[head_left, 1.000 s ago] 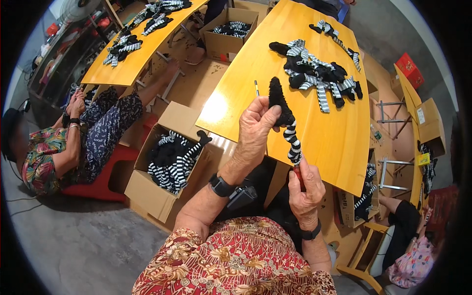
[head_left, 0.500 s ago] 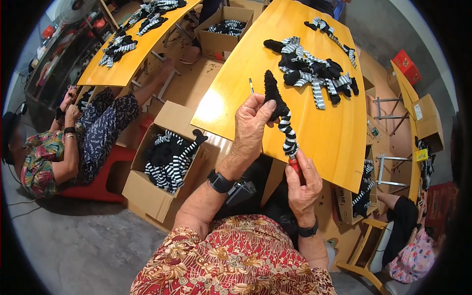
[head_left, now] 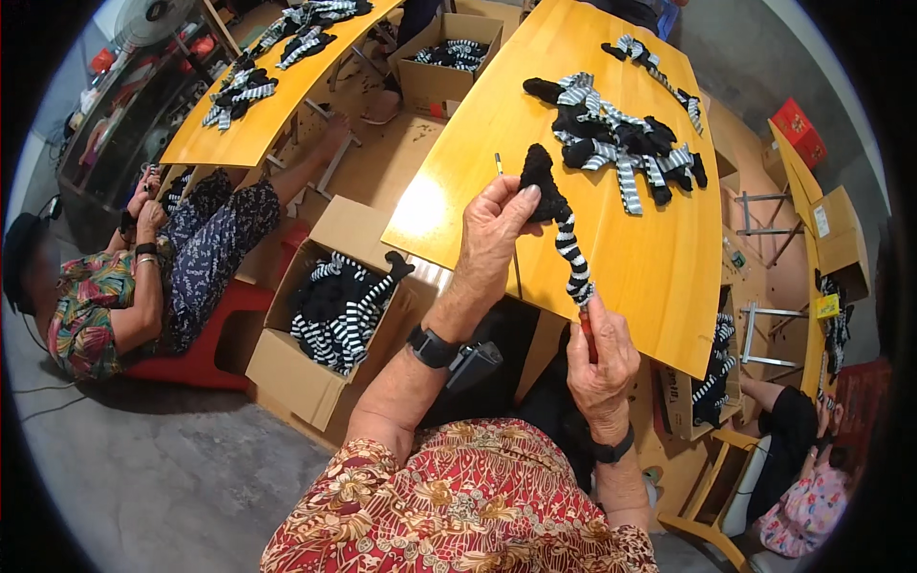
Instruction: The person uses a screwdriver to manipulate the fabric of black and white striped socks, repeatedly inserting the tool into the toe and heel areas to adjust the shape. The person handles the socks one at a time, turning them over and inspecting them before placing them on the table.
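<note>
A small fabric leg with a fuzzy black foot and a thin black-and-white striped tube (head_left: pixel 572 256) stretches between my hands, above the table's near edge. My left hand (head_left: pixel 495 234) pinches the black foot between thumb and fingers. Lower and to the right, my right hand (head_left: pixel 604 361) is closed around a red-handled tool (head_left: pixel 587 334) at the open end of the striped tube. The tool's tip is hidden, seemingly inside the fabric. A thin pen-like stick (head_left: pixel 499 163) shows on the table behind my left hand.
On the yellow table (head_left: pixel 458 181) lies a pile of black and grey-striped fabric pieces (head_left: pixel 626 143). Open cardboard boxes of striped pieces stand to the left (head_left: pixel 339 310) and right (head_left: pixel 714 377). A seated person (head_left: pixel 124 296) works at the left; another sits at the far right.
The whole view has shifted slightly. Both hands keep their hold, and the striped tube hangs straighter and looks smoother between them.
</note>
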Demonstrator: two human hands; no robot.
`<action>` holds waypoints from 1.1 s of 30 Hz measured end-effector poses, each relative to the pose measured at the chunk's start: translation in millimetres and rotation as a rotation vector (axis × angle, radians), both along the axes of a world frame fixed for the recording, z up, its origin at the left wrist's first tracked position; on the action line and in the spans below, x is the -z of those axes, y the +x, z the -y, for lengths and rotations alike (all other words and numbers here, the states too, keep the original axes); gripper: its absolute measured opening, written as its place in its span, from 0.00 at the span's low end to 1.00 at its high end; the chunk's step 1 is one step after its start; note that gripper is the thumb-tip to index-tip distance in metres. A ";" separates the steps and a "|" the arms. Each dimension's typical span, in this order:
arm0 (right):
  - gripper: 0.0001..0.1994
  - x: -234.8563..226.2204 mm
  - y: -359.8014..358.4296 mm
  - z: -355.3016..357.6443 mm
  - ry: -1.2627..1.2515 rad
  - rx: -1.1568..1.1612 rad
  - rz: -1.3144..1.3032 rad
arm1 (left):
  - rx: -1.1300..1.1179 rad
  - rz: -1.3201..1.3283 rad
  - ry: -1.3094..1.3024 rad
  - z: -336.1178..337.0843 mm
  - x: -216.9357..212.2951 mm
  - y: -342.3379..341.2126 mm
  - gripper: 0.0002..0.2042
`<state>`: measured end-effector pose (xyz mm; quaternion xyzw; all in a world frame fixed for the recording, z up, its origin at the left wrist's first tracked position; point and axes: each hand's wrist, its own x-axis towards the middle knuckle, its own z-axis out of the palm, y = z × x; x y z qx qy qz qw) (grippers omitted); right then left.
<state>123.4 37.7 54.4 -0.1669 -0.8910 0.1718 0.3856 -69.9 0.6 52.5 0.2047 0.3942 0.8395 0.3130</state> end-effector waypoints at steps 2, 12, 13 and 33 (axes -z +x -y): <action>0.24 -1.2 4.7 -6.3 0.050 -0.025 -0.007 | 0.014 -0.022 -0.005 3.9 -3.7 -6.0 0.08; 0.25 -3.9 13.9 -15.3 0.145 -0.106 0.034 | 0.068 0.058 0.067 5.1 -17.9 -21.6 0.08; 0.25 -3.5 15.6 -15.8 0.146 -0.113 0.046 | 0.077 0.030 0.026 6.4 -17.4 -24.3 0.09; 0.21 12.7 -2.0 -8.9 -0.101 -0.057 -0.052 | 0.006 -0.028 0.018 -1.9 -1.0 -22.3 0.06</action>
